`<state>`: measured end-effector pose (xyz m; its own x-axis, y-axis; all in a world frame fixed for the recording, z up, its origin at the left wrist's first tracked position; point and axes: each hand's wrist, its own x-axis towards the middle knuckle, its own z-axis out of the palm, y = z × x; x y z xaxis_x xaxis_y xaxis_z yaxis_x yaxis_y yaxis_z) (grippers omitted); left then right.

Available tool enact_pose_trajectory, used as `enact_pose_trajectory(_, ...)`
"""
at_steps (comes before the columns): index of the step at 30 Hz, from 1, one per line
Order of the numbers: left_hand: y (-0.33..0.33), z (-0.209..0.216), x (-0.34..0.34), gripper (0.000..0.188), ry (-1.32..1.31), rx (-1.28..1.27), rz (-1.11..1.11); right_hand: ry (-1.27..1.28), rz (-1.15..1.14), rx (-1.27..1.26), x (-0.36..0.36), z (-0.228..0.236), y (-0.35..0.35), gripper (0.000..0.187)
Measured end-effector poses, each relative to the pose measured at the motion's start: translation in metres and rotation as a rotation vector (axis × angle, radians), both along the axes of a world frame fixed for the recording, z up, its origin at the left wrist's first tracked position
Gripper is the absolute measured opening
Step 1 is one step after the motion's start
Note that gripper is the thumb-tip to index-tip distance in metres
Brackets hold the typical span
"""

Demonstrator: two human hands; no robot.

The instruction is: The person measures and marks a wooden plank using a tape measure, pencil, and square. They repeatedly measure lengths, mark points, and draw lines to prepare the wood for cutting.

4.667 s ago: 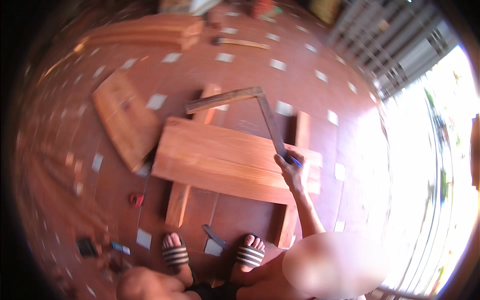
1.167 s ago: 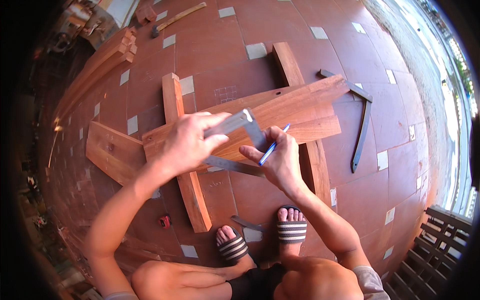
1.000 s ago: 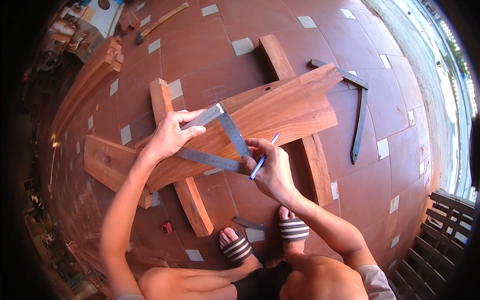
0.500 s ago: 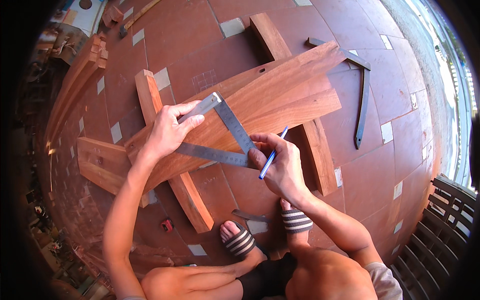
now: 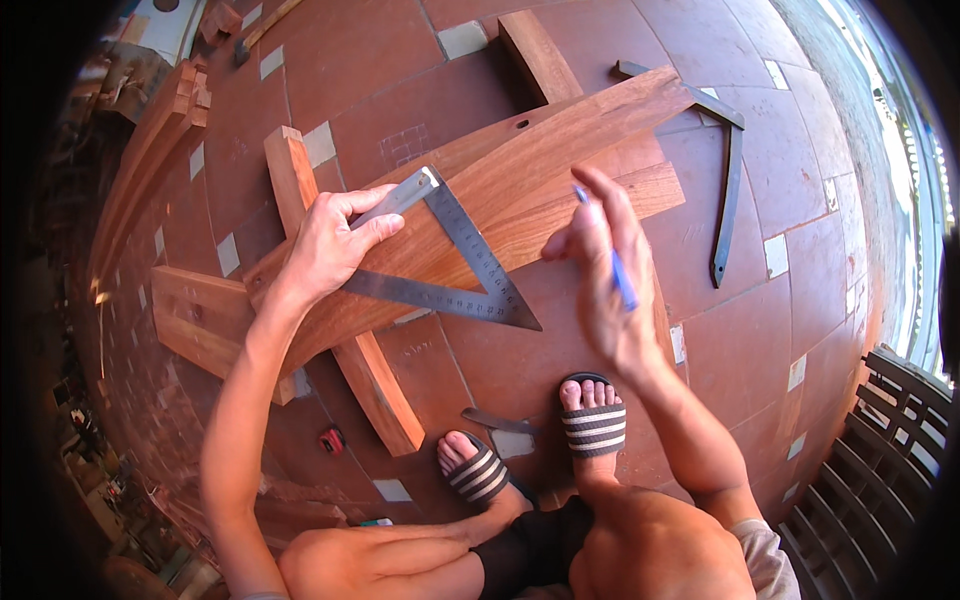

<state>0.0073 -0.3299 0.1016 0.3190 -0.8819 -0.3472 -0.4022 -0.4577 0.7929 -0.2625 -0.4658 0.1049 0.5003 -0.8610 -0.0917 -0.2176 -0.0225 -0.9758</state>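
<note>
My left hand (image 5: 332, 245) grips the stock of a metal triangle square (image 5: 462, 240). Its thumb and fingers close on the stock, and the ruled blades lie across the reddish-brown planks (image 5: 570, 135). One pointed corner of the square juts past the planks' near edge. To the right, my right hand (image 5: 612, 290) is raised away from the square, smeared by motion. A blue pen (image 5: 623, 280) sits in it, with fingers partly extended. The planks rest slantwise over two wooden crosspieces (image 5: 378, 390).
A dark angled metal tool (image 5: 728, 200) lies on the tiled floor at right. Between the crosspiece and my sandalled feet are a red tape measure (image 5: 332, 439) and a dark metal strip (image 5: 497, 420). More timber (image 5: 150, 170) lies at far left, a hammer (image 5: 262, 32) beyond. Slatted dark furniture (image 5: 880, 470) stands lower right.
My right hand has let go of the square's pointed corner and moved right with the pen. My left hand still holds the stock, and the square has barely shifted.
</note>
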Motion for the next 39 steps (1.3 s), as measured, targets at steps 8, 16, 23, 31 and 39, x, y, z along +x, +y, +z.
enact_pose_trajectory(8, -0.001, 0.003, 0.000, 0.050, -0.011, 0.045, 0.027, 0.062, 0.266, -0.112, 0.054, 0.000, -0.038, 0.030)
enact_pose_trajectory(16, -0.001, 0.001, -0.004, 0.047, -0.048, -0.030, 0.051, 0.072, 0.341, -0.184, 0.065, 0.002, -0.033, 0.022)
enact_pose_trajectory(23, 0.002, -0.009, -0.001, 0.045, -0.104, -0.078, 0.020, 0.228, 0.451, -0.194, 0.045, 0.029, -0.030, 0.021)
enact_pose_trajectory(31, 0.003, -0.004, 0.000, 0.046, -0.066, -0.048, 0.013, 0.293, 0.505, -0.203, 0.024, 0.037, -0.025, 0.022)
enact_pose_trajectory(39, 0.032, 0.012, 0.010, 0.051, -0.032, 0.086, 0.037, 0.312, 0.473, -0.146, -0.003, 0.030, -0.035, 0.030)
